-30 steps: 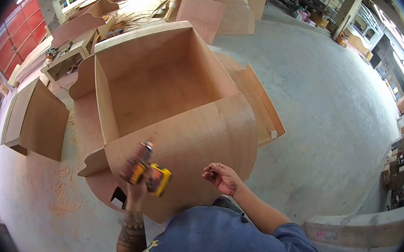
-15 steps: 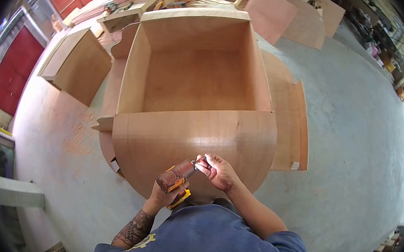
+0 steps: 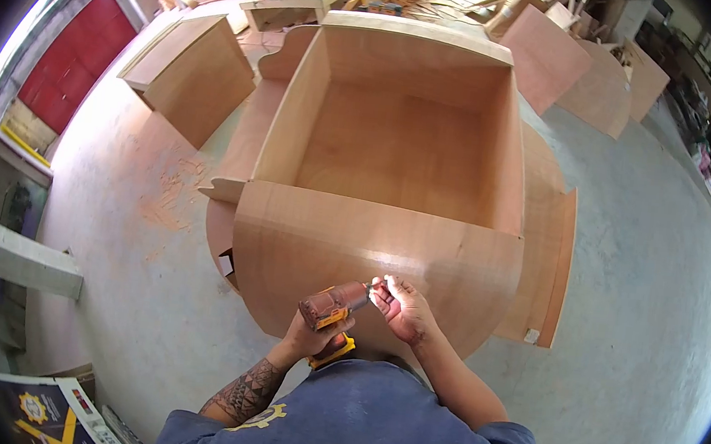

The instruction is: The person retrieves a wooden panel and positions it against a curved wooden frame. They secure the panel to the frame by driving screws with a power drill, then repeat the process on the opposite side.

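Observation:
A brown and yellow power drill [image 3: 335, 304] is in my left hand [image 3: 310, 334], its front end pointing right. At that front end my right hand [image 3: 405, 311] is closed, fingertips pinched by the drill's tip; the small thing between them is too small to make out. Both hands are over a curved plywood panel [image 3: 301, 251] with a rounded near edge. Beyond the panel stands an open wooden box [image 3: 405, 150], its inside facing up.
A wooden cabinet [image 3: 202, 79] stands at the left on the concrete floor, near wood shavings [image 3: 171, 196]. Another curved panel [image 3: 546, 240] lies to the right. Further back are a low workbench [image 3: 294, 12] with tools and leaning boards [image 3: 544, 59].
The view has turned, so the box and panel appear further right and tilted. A printed board has come into view at the lower left. Both hands keep their hold near the drill.

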The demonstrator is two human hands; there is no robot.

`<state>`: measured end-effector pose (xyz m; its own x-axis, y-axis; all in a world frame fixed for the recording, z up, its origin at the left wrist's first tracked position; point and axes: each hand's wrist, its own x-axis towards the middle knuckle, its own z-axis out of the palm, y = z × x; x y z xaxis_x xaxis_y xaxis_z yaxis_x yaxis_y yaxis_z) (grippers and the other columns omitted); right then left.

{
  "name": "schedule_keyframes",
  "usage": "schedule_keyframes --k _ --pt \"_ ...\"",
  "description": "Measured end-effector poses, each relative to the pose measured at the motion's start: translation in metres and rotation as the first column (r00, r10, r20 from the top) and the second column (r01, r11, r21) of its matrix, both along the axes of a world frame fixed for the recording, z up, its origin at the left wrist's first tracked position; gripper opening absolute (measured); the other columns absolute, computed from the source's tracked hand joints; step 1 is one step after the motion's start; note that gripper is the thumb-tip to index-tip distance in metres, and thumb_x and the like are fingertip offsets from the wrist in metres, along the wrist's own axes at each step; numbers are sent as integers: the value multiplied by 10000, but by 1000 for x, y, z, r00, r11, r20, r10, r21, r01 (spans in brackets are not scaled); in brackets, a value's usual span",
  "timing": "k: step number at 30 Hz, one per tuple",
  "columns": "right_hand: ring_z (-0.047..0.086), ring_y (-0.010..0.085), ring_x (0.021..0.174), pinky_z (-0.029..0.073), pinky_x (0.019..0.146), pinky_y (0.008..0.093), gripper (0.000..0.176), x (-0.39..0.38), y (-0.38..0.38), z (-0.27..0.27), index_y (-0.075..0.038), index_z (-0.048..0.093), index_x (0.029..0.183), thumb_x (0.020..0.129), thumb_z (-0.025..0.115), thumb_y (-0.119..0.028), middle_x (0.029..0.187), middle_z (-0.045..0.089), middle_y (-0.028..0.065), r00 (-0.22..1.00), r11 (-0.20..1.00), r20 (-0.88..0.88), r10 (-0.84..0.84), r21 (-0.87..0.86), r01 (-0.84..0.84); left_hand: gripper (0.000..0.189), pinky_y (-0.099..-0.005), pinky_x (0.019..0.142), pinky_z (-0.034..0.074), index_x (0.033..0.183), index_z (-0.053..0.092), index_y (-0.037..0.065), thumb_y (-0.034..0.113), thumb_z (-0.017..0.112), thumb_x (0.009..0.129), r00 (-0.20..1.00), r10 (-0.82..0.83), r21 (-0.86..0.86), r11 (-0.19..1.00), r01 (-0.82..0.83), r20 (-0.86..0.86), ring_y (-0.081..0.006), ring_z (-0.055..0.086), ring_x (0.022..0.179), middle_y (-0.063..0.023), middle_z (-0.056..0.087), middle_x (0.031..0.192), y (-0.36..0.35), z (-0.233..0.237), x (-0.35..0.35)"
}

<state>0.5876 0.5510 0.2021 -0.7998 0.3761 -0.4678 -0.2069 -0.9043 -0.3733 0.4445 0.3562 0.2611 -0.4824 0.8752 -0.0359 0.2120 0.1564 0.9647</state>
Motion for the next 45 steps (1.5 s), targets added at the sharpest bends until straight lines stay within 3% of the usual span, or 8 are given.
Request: schedule_keyframes --k 10,12,14,17,35,38,40,45 --pt "636 145 832 517 768 331 297 -73 46 -8 -76 726 1163 1108 690 -366 992 698 36 981 973 -82 177 168 -161 216 -253 716 569 1224 751 4 97 787 1033 799 158 73 967 -244 581 -67 690 800 2 758 1005 4 -22 -49" --pt "639 210 860 515 808 385 276 -100 78 -51 -84 765 1096 1068 712 -353 1002 712 68 866 374 398 -303 885 -276 196 -254 690 562 1205 760 1 97 781 1036 794 172 92 957 -275 583 -66 672 756 14 735 960 11 -18 -64" --pt "649 277 947 518 897 442 243 -119 118 -23 -107 805 1019 1011 750 -343 1027 739 99 729 -235 256 -635 835 -498 203 -256 667 555 1214 762 8 97 786 1034 836 216 58 958 -282 504 -69 666 737 17 727 937 18 -10 -83" --pt "634 300 995 507 952 463 252 -137 158 -35 -127 818 977 989 750 -369 1016 747 76 743 -364 352 -569 702 -612 151 -254 609 533 1153 758 39 127 798 1038 871 218 62 960 -272 441 -59 650 693 31 703 875 31 -2 -107" --pt "656 271 935 537 857 450 343 -138 174 -60 -140 745 844 1011 718 -439 923 702 11 787 -264 477 -392 761 -593 285 -297 516 524 1142 662 37 226 828 1006 991 -130 -517 852 89 -42 -95 632 551 -1 655 728 163 47 -196" --pt "655 272 946 537 860 451 337 -137 171 -60 -132 747 846 1008 720 -426 925 706 13 783 -247 476 -401 767 -592 342 -296 531 536 1175 666 27 269 835 1003 967 -218 -619 780 94 -128 -94 639 569 -14 673 746 176 50 -194" --pt "654 272 949 537 861 453 334 -136 169 -63 -129 747 843 1006 722 -420 926 707 15 788 -241 466 -402 777 -582 479 -381 711 598 1252 755 26 423 811 989 945 -271 -678 731 79 -182 -224 746 717 -150 775 859 180 52 -193" --pt "652 275 954 535 866 455 327 -136 171 -65 -125 750 836 1003 722 -405 931 710 18 797 -240 457 -394 786 -569 484 -374 703 599 1257 752 26 424 812 990 927 -303 -655 750 89 -221 -217 752 714 -143 768 832 183 51 -192"
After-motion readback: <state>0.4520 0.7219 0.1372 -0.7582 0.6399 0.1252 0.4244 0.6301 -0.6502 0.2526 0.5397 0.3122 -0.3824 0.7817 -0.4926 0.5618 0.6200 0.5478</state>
